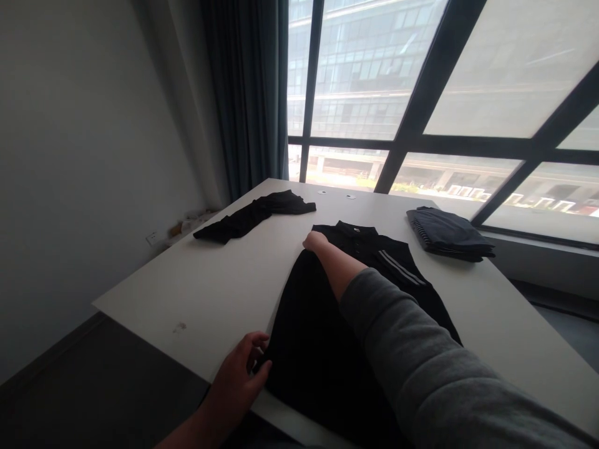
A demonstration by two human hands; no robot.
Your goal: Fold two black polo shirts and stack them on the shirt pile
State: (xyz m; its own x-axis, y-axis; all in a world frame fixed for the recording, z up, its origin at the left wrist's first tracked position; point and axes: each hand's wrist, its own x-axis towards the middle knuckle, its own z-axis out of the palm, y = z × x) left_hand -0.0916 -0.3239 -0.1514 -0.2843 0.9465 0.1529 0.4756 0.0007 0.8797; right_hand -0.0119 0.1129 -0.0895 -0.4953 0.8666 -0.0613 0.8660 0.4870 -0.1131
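Note:
A black polo shirt [309, 330] lies spread on the white table, its collar [358, 231] toward the window. One sleeve, at the right, shows two pale stripes. My right hand [316, 241] reaches across the shirt and is closed on its left shoulder edge; the fingertips are hidden. Near the hem, my left hand [243, 368] has curled fingers and thumb around the shirt's lower left edge, pinching the cloth. My right forearm, in a grey sleeve, covers part of the shirt's front.
Another black garment [255, 215] lies loosely along the far left of the white table [187, 293]. Folded dark clothes [447, 234] form a stack at the right. Two small white pieces lie near the far edge. A curtain [248, 93] and large windows stand beyond.

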